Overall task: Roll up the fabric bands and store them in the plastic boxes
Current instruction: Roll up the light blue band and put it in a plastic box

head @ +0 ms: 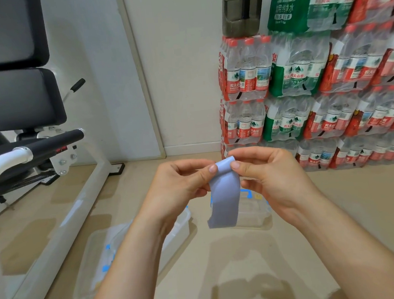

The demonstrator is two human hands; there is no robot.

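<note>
Rolling looks barely begun: left hand (182,181) and right hand (264,172) pinch, fingers clamped, the curled top end of the blue fabric band (223,194), hanging unrolled above the plastic boxes (257,224) on the floor (339,208); storing remains.

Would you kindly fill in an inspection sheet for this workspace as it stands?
Surface: glossy beige floor.
Job's things: pale blue fabric band, mostly unrolled, hanging; clear handled box on the floor behind it; second clear box by the left forearm.
Clutter: nothing seen.
Grippers: left hand and right hand both pinch the band's top end.
Cables: nothing seen.
Surroundings: exercise bench at left; stacked packs of bottled water at right.
</note>
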